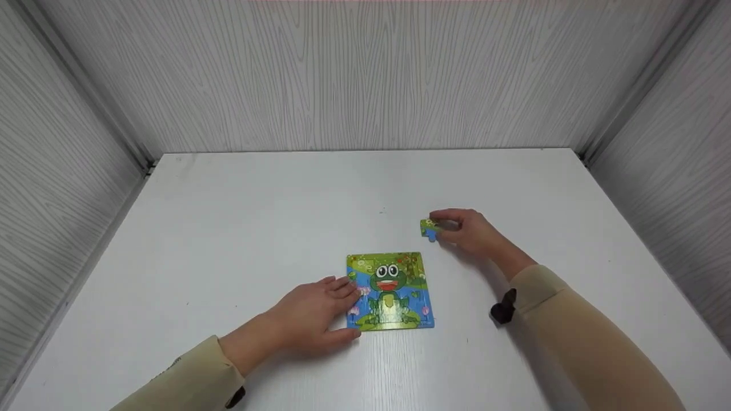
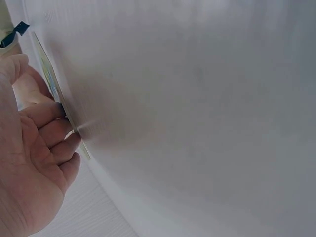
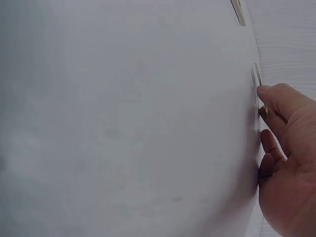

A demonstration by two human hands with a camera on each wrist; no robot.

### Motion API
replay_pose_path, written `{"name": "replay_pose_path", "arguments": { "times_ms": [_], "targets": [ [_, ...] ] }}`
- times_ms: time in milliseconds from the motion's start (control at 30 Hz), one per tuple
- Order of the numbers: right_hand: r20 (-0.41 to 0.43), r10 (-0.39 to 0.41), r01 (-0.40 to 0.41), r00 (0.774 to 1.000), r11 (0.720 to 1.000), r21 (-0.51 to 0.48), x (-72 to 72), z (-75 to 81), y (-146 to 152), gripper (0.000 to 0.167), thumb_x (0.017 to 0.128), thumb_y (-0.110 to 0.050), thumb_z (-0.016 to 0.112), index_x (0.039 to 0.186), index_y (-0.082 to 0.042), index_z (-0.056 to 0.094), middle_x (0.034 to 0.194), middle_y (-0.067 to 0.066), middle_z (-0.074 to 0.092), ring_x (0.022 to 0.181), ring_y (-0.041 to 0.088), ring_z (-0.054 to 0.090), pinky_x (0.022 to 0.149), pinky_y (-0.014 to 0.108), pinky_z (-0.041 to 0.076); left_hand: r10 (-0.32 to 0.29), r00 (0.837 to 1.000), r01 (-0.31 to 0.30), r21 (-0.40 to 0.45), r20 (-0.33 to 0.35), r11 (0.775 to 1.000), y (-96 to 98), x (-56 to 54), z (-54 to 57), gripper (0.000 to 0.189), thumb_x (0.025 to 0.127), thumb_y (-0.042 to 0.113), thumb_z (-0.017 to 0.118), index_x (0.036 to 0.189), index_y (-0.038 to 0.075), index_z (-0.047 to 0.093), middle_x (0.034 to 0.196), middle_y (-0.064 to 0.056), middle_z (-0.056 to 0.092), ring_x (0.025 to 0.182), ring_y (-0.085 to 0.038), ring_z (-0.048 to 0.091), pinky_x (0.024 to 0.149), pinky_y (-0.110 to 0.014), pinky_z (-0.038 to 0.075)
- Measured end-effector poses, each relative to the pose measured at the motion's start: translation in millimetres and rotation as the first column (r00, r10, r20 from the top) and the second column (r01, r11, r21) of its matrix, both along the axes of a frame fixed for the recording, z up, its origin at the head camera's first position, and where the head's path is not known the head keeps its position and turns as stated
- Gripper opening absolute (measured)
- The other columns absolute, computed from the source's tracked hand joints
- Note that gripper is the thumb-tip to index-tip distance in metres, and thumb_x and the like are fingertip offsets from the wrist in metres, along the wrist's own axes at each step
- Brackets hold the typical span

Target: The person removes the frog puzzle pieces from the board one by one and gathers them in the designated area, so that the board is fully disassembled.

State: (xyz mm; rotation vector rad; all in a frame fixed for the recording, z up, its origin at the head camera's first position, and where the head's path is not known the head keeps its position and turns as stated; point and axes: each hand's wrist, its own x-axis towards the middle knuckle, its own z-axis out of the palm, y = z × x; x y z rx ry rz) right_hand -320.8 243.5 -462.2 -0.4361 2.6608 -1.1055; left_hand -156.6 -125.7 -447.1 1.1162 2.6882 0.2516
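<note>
A square jigsaw puzzle [image 1: 418, 297] with a smiling green frog lies flat on the white table in the head view. My left hand [image 1: 313, 317] rests at its left side, fingertips on the left edge and thumb by the lower left corner. The left wrist view shows the left hand [image 2: 37, 148] against the puzzle's thin edge [image 2: 52, 76]. Up and to the right of the puzzle, my right hand [image 1: 471, 231] pinches a small green and blue puzzle piece [image 1: 428, 229] between thumb and finger. In the right wrist view the piece [image 3: 257, 74] appears edge-on beside the right hand [image 3: 294, 148].
The white tabletop [image 1: 257, 211] spreads around the puzzle on all sides. A pale wood-grain panel [image 1: 365, 74] stands at the back, with similar panels at left and right. A black object [image 1: 502, 308] hangs at the right sleeve cuff.
</note>
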Motion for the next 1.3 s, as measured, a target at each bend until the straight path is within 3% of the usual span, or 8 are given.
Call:
{"name": "replay_pose_path", "arguments": {
  "times_ms": [533,700,933,1300],
  "targets": [
    [0.047,-0.032,0.033,0.998,0.999,-0.034,5.3,3.0,6.4,0.053,0.098,-0.02,0.075,0.15,-0.019,0.063,0.151,0.001,0.062,0.152,0.03,0.041,0.123,0.055,0.034,0.008,0.999,-0.007,-0.015,0.034,1.0,3.8,-0.6,0.0,0.08,0.105,0.064,0.043,0.162,0.008,0.045,0.166,-0.007,0.042,0.156,-0.024,0.035,0.127,-0.044,0.026],
    [0.0,-0.02,0.02,1.0,0.998,-0.055,4.3,10.8,8.0,0.051,0.099,-0.021,0.075,0.148,-0.016,0.065,0.152,0.003,0.061,0.148,0.028,0.046,0.118,0.052,0.041,0.004,0.999,-0.003,-0.024,0.034,1.0,4.9,-1.6,1.2,0.08,0.105,0.064,0.043,0.162,0.008,0.044,0.167,-0.007,0.041,0.157,-0.024,0.034,0.128,-0.043,0.026],
    [-0.066,0.055,-0.061,0.996,0.994,-0.087,9.7,27.0,-9.0,0.046,0.1,-0.02,0.076,0.144,-0.012,0.068,0.141,0.003,0.069,0.134,0.026,0.058,0.107,0.047,0.047,0.007,1.0,-0.006,-0.03,0.031,1.0,2.8,-2.4,2.6,0.08,0.105,0.064,0.042,0.162,0.008,0.043,0.167,-0.007,0.041,0.157,-0.024,0.034,0.128,-0.043,0.025],
    [-0.042,0.219,-0.222,0.975,0.973,-0.066,36.4,36.6,-61.0,0.044,0.098,-0.017,0.079,0.14,-0.01,0.07,0.131,0.005,0.073,0.121,0.03,0.064,0.104,0.046,0.052,0.025,0.999,-0.024,-0.023,0.043,0.999,1.1,-0.8,3.3,0.08,0.104,0.064,0.044,0.162,0.009,0.045,0.166,-0.006,0.042,0.157,-0.023,0.034,0.127,-0.043,0.026]
  ]
}}
